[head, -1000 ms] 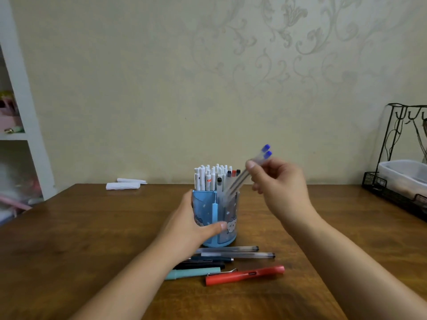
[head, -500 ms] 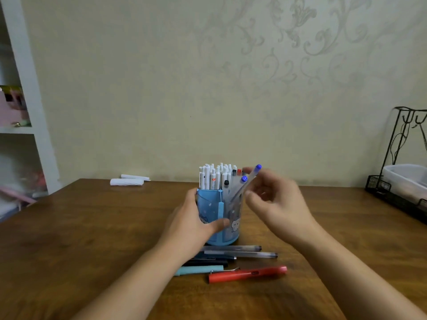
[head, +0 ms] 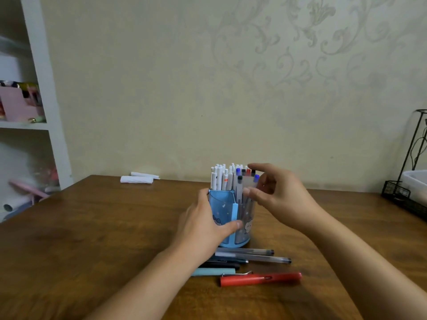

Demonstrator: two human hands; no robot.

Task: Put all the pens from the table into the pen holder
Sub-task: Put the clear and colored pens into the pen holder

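A blue pen holder (head: 223,204) stands mid-table, full of white pens (head: 219,179) and clear pens with blue caps (head: 238,171). My left hand (head: 203,227) grips the holder's left side, thumb across its front. My right hand (head: 282,197) hovers at the holder's right rim with its fingers spread around the clear pens, which stand inside the holder. On the table just in front of the holder lie a red pen (head: 261,279), a teal pen (head: 212,271), two clear pens (head: 254,258) and dark pens (head: 221,264), these partly hidden by my left wrist.
Rolled white paper (head: 136,179) lies at the table's far edge. A black wire rack (head: 406,199) with a white bin sits at the right edge. A white shelf unit (head: 46,112) stands to the left, and a papered wall is behind.
My right hand lowered two blue-capped clear pens into the holder and its fingers have spread apart. My left hand stayed on the holder.
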